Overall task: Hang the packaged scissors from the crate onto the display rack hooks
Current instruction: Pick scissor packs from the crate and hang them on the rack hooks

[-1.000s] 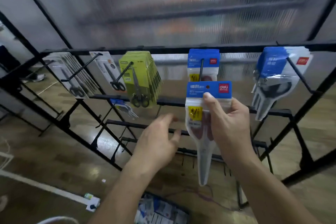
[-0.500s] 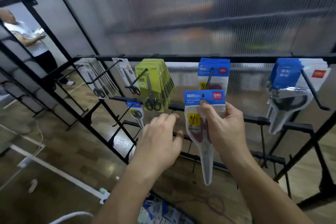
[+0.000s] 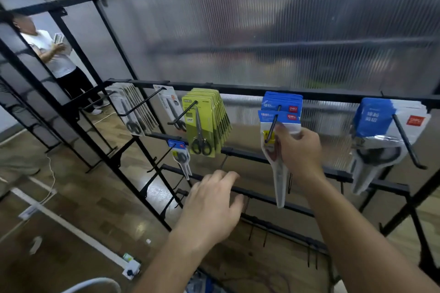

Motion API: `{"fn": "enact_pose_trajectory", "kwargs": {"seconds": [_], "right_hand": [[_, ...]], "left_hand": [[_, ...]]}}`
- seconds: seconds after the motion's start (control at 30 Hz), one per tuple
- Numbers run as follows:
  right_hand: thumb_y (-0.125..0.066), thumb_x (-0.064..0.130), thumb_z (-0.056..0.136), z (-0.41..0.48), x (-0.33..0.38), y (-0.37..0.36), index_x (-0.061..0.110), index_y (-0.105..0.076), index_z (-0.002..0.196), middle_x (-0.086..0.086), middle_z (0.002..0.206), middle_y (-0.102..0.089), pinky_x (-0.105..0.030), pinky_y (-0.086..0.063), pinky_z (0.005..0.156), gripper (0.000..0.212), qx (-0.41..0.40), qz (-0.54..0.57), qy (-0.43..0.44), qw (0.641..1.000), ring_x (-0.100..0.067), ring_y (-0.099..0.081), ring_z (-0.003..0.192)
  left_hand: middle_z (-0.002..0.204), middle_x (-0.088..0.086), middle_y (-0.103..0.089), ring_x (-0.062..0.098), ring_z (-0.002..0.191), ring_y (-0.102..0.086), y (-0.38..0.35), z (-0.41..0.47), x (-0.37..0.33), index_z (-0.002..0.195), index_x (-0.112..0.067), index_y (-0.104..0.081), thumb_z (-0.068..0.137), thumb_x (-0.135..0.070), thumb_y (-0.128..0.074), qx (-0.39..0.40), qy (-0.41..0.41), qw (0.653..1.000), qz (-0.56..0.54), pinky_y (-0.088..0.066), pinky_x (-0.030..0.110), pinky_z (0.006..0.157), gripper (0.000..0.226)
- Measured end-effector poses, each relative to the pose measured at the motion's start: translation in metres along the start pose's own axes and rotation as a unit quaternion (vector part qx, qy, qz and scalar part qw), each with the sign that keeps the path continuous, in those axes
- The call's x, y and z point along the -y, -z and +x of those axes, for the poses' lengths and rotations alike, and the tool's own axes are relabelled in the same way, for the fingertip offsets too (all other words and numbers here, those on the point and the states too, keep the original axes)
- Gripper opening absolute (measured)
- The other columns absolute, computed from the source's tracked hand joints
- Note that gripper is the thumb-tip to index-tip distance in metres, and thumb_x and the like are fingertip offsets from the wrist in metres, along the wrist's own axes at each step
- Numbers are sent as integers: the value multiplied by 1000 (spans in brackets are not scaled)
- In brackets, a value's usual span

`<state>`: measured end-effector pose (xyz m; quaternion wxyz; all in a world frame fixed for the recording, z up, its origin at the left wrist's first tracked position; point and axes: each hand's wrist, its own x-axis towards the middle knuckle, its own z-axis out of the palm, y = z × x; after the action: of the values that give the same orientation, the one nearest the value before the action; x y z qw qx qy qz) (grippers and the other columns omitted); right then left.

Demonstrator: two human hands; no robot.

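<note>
Black rack fills the view, ribbed panel behind it, and the top bar is pretty well stocked: grey packs at 10 o'clock, green packs near the middle, blue packs just right of centre, and a fat blue stack at 3 o'clock. One small pack hangs alone on the bar below. Some bluish stuff at the 6 o'clock edge may be the crate's load, but it's too cropped to count.

The pack in hand sits at the front of the blue ones. Its header hole looks threaded onto the hook, close to the tip. The right hand pinches it by the yellow label between thumb and curled fingers. The left hand hovers at 7 o'clock from it, fingers loosely spread and holding nothing. It's near a lower bar, but I can't tell if it's touching.

I'd say this one's nearly done: slide it back, let go. The lower hooks look mostly bare, so plenty could be left.
</note>
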<state>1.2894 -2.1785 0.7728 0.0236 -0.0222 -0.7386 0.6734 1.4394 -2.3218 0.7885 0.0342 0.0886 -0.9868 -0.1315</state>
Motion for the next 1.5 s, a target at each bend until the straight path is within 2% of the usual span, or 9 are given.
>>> {"fn": "enact_pose_trajectory", "kwargs": {"seconds": [0.13,0.33,0.43,0.53,0.6,0.7,0.83,1.2,1.5], "right_hand": [[-67,51,93,19,3,-1,8,-70,83,-3,72,-72,-37,-55,62,44,-15,-6,-28,999,-19,-70,67],[-67,51,93,20,13,-13,18,-63,83,2,79,-69,-29,-47,60,35,-58,-18,-72,996,-13,-66,71],[-65,55,92,-2,5,-17,18,-62,94,-3,90,-70,-35,-50,67,37,-71,-75,-83,991,-18,-66,79],[-62,57,94,-54,6,-21,17,-60,97,2,94,-66,-37,-47,74,40,-95,-102,-32,990,-16,-61,85],[-63,52,96,-99,6,-35,18,-60,115,4,104,-63,-35,-44,82,40,-100,-119,-10,988,-17,-60,97],[-67,47,94,-165,-1,-73,23,-50,144,3,133,-59,-37,-47,98,58,-48,-179,-12,983,-18,-55,126],[-65,52,93,-234,-3,-127,31,-32,157,11,157,-39,-31,-36,111,76,27,-343,16,939,-10,-37,144],[-53,56,98,-324,7,-197,32,-23,160,12,167,-19,-27,-23,120,73,61,-562,13,825,-11,-22,152],[-54,52,98,-367,-7,-199,32,-20,161,8,168,-18,-32,-22,122,74,77,-551,-16,831,-14,-23,153]], "left_hand": [[141,-15,-50,9,132,-46,4,-3,13,147,-35,-44,104,-45,-48,7,7,1000,-20,-38,33,113,45],[141,-16,-51,8,129,-50,9,-13,47,148,-37,-44,103,-46,-50,30,24,998,-43,-42,35,111,46],[142,-16,-50,10,131,-49,10,-21,69,148,-38,-43,103,-47,-50,49,13,998,-47,-41,36,112,47],[143,-17,-49,10,132,-48,15,-26,97,148,-40,-42,103,-51,-48,69,-2,995,-74,-42,36,111,46],[146,-17,-47,10,134,-46,20,-32,120,148,-40,-41,104,-53,-46,77,-18,993,-92,-42,35,110,46],[148,-15,-45,11,134,-45,29,-44,163,150,-40,-37,105,-53,-44,89,-47,990,-95,-42,32,104,48],[154,-12,-40,12,142,-37,33,-63,231,156,-37,-28,105,-53,-44,102,-69,986,-112,-38,34,111,56],[158,-10,-34,13,148,-26,33,-107,322,159,-31,-25,105,-48,-45,97,-119,983,-103,-24,34,120,59],[156,-8,-37,15,148,-27,26,-138,317,157,-29,-28,104,-46,-46,108,-148,981,-56,-24,37,123,59]]}}
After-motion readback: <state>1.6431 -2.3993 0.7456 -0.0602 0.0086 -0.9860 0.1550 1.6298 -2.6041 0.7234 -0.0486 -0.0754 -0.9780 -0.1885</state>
